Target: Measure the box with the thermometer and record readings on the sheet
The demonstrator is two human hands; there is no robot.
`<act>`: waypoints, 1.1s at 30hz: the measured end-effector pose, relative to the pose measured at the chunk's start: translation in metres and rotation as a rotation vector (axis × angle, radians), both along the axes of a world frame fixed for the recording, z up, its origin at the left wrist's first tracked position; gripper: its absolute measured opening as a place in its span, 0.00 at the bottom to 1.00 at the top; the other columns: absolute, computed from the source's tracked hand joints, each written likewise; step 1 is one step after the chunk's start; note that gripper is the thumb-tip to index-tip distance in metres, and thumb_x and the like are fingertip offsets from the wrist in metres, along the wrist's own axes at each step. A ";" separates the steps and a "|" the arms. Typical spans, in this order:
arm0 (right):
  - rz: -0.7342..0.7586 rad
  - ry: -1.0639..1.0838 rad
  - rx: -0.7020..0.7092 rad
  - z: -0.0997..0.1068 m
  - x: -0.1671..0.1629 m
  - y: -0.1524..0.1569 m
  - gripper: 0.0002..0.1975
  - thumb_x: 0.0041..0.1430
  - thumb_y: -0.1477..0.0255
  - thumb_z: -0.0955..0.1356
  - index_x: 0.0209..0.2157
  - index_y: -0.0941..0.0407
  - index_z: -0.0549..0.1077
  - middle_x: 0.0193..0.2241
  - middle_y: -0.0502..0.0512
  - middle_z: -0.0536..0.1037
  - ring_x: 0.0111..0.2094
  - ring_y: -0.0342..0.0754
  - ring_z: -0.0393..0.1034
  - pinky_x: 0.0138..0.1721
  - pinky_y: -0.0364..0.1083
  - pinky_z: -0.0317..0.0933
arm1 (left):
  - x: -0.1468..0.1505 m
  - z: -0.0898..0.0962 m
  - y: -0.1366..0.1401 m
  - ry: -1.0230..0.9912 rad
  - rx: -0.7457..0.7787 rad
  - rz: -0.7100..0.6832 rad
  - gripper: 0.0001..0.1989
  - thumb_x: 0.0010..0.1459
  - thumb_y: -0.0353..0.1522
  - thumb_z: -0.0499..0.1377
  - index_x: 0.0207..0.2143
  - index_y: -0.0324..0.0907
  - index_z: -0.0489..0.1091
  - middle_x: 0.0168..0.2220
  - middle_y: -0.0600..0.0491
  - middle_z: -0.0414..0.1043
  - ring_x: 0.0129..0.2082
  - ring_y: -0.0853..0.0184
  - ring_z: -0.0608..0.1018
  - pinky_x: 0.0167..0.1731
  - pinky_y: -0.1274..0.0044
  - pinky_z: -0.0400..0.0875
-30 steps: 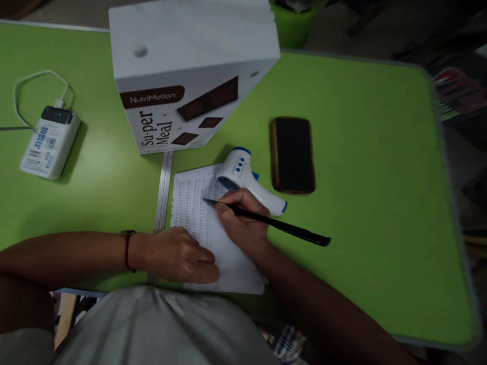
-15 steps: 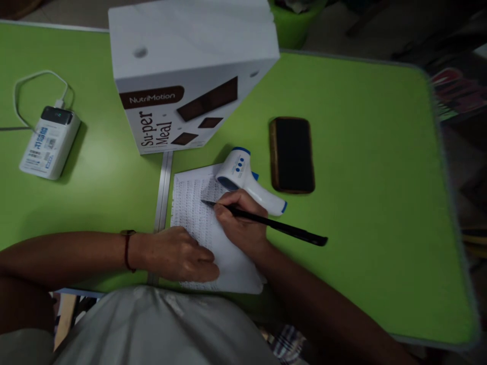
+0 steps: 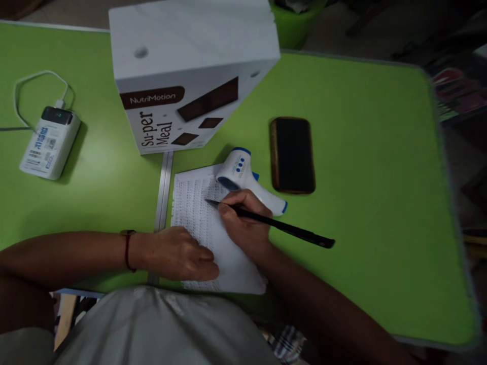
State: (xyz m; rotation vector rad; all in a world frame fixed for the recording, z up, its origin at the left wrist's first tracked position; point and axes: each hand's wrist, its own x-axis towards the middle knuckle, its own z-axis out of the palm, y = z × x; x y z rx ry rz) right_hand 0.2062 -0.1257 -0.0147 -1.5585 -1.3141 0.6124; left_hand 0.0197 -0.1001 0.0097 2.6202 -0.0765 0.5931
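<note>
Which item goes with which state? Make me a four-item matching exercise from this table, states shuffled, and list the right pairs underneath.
1. Slim black plastic-looking pen
2. White-and-blue pistol-shaped thermometer
3. Rectangular phone in a brown-edged case
4. White block-shaped power bank

A. Joined to a small white cable plug
B. Overlapping a white paper sheet with rows of small marks
C. Dark screen up, on the smooth green tabletop
D. Held in the person's right hand

Pairs: 1-D, 2-B, 3-C, 4-A

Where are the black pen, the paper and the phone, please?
Black pen (image 3: 279,224), head view: middle of its barrel.
Paper (image 3: 225,247), head view: blank area near its middle.
Phone (image 3: 292,154), head view: middle of its dark screen.
</note>
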 end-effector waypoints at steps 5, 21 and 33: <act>0.029 0.010 0.012 0.000 0.000 0.002 0.06 0.49 0.76 0.66 0.22 0.52 0.66 0.18 0.43 0.68 0.20 0.41 0.62 0.22 0.43 0.59 | 0.000 -0.001 -0.001 0.048 0.005 -0.018 0.15 0.65 0.23 0.50 0.25 0.41 0.62 0.23 0.57 0.68 0.17 0.72 0.66 0.17 0.74 0.55; 0.052 -0.029 0.010 0.001 0.001 0.001 0.07 0.48 0.76 0.66 0.21 0.52 0.66 0.17 0.43 0.68 0.20 0.41 0.62 0.22 0.42 0.59 | 0.001 0.000 -0.001 -0.027 0.005 0.014 0.15 0.64 0.22 0.51 0.25 0.41 0.63 0.22 0.57 0.69 0.17 0.72 0.67 0.16 0.74 0.56; 0.107 0.044 0.018 0.005 0.001 0.002 0.06 0.49 0.75 0.67 0.22 0.52 0.66 0.18 0.44 0.70 0.20 0.41 0.63 0.22 0.42 0.59 | 0.000 0.001 0.000 0.017 -0.001 -0.001 0.15 0.64 0.22 0.51 0.24 0.41 0.63 0.24 0.57 0.69 0.18 0.72 0.68 0.17 0.74 0.57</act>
